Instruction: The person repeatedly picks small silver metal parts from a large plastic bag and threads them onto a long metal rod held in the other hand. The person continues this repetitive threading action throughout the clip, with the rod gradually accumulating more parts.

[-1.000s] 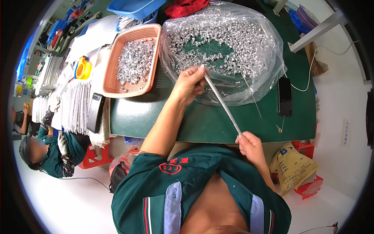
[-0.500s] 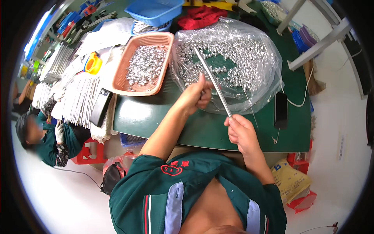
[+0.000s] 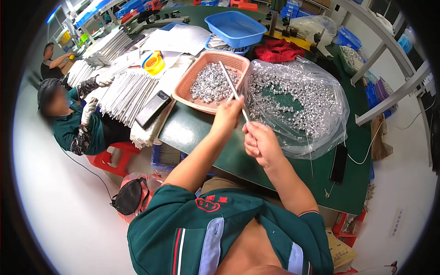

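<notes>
A thin straight silver metal rod (image 3: 227,76) slants up and to the left over the salmon basket (image 3: 182,87), which holds many small shiny metal pieces. Its lower end is pinched between the thumb and fingers of my right hand (image 3: 262,144). My left hand (image 3: 228,118) is closed around the rod higher up, its thumb lying across it; whether a small piece is also inside those fingers is hidden. To the right, a clear plastic bag (image 3: 293,147) lies spread on the green table (image 3: 183,126), with many more small metal pieces on it.
Left of the basket lie bundled rods (image 3: 130,94), a black box-shaped device (image 3: 153,109) and yellow tape (image 3: 154,63). Behind stand a blue basket (image 3: 236,27) and red cloth (image 3: 280,49). A phone (image 3: 338,164) is at right. A gloved co-worker (image 3: 94,123) sits at left.
The view has turned, so the table items appear shifted right and down. My left hand has come up to the rod and closed on it; the rod's tip now lies over the salmon basket.
</notes>
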A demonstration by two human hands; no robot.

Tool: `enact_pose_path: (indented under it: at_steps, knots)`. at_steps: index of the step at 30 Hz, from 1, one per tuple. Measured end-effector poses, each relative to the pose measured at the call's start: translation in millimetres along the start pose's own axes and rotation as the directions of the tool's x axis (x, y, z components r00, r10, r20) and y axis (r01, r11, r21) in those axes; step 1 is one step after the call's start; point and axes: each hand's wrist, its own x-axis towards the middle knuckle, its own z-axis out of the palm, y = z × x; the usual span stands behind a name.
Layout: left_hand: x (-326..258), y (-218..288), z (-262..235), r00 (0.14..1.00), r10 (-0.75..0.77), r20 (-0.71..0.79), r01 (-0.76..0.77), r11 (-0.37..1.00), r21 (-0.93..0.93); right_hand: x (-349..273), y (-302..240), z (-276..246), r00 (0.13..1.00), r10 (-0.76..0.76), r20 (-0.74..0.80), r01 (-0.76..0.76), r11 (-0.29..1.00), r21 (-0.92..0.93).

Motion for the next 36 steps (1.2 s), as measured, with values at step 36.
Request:
enact_pose_path:
  at_steps: [36]
  knots:
    - [70, -76, 57, 0.732, -0.319, 0.602, 0.643, 0.614, -0.457, -190, 55, -93, 0.877, -0.106, -0.469, 0.019, 0.982, -0.188]
